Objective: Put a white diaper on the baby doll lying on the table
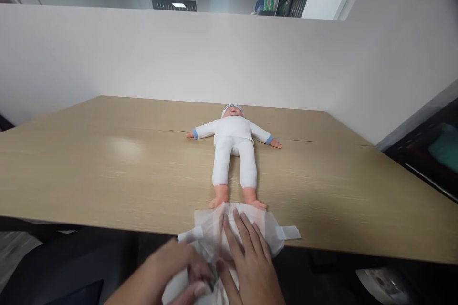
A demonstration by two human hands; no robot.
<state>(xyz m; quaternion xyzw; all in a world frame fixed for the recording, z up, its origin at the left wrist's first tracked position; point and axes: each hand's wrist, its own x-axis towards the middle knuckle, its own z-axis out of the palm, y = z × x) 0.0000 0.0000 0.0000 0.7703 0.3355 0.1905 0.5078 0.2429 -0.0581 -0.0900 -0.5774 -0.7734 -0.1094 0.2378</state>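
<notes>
A baby doll point(234, 150) in a white suit and cap lies on its back on the wooden table point(107, 167), arms spread, feet toward me. A white diaper point(275, 233) hangs over the table's near edge just below the doll's feet, its tape tabs sticking out left and right. My right hand point(248, 262) lies flat on the diaper with fingers stretched out. My left hand point(182, 271) is closed, pinching the diaper's lower part below the table edge.
A white partition wall point(143, 52) runs behind the table and along its right side. A dark panel point(425, 147) stands at the right. Dark floor and a dark object show under the table's near edge.
</notes>
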